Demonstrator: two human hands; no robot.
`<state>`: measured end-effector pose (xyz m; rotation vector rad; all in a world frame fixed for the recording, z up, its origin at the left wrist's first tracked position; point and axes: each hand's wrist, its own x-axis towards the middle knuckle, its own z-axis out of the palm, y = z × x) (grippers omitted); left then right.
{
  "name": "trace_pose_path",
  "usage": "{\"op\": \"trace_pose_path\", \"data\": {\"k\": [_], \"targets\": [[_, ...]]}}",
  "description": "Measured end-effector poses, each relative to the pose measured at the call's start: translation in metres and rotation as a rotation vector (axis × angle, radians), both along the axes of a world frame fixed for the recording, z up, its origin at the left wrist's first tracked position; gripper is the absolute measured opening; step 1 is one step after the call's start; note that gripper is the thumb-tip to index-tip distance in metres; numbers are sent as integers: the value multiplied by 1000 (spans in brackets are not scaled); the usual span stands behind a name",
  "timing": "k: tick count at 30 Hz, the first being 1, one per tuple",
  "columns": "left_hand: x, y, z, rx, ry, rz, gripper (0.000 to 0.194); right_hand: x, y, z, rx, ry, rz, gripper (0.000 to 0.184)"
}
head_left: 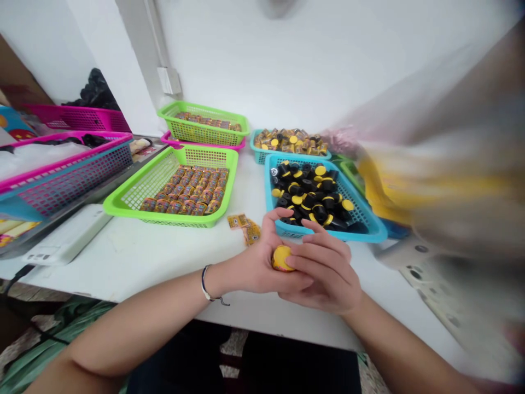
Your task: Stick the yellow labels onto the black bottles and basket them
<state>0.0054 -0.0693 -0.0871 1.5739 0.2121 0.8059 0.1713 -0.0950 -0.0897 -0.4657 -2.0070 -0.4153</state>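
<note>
As the left hand (256, 264) and right hand (324, 269) cup a small, glossy yellow domed piece (282, 258) between curled fingers, that piece sits just in front of the blue plastic basket (369, 232), above the white bench (123, 257). Inside the basket lies a loose heap of smooth black cylinders (307, 194) with yellow tops. Left of the basket, a lime-green mesh basket (123, 202) carries tidy rows of printed wrapped cylinders (184, 191), while small gold printed scraps (244, 227) lie on the bench just beside the basket's near corner.

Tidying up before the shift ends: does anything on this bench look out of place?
Yes: two small yellow printed pieces lie loose on the white table beside the green plastic basket, outside every basket.
</note>
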Motion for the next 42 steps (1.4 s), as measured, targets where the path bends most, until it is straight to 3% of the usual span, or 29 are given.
{"op": "trace_pose_path", "data": {"k": [4,6,11,16,20,23,26,28,31,35,38,40,42], "targets": [[5,1,-7,44,-30,-98,81,4,1,-5,-6,-43,51,28],[4,1,-8,25,-35,-108,76,2,1,-3,-49,-31,82,33],[1,1,-5,-150,-53,-49,75,-4,0,4,-190,0,143,51],[2,6,0,-61,-33,32,69,1,5,-2,-198,-24,107,54],[-7,6,25,128,155,272,52,4,13,-4,-144,-15,31,58],[-27,9,51,137,308,351,39,5,19,-3,-75,16,-112,61],[-61,32,76,260,549,481,31,9,24,-1,-8,43,-264,61],[-88,58,88,477,891,724,27,13,28,1,-24,33,-342,54],[-122,100,89,510,1109,899,21,21,35,0,-99,22,-455,36],[-142,133,65,470,1344,857,19,36,46,0,-209,106,-591,18],[-144,137,52,486,1432,797,24,50,54,8,-402,151,-695,17],[-141,132,53,534,1432,796,21,57,62,17,-686,41,-814,26],[-131,119,58,618,1381,845,23,59,72,24,-871,-90,-829,29]]}}
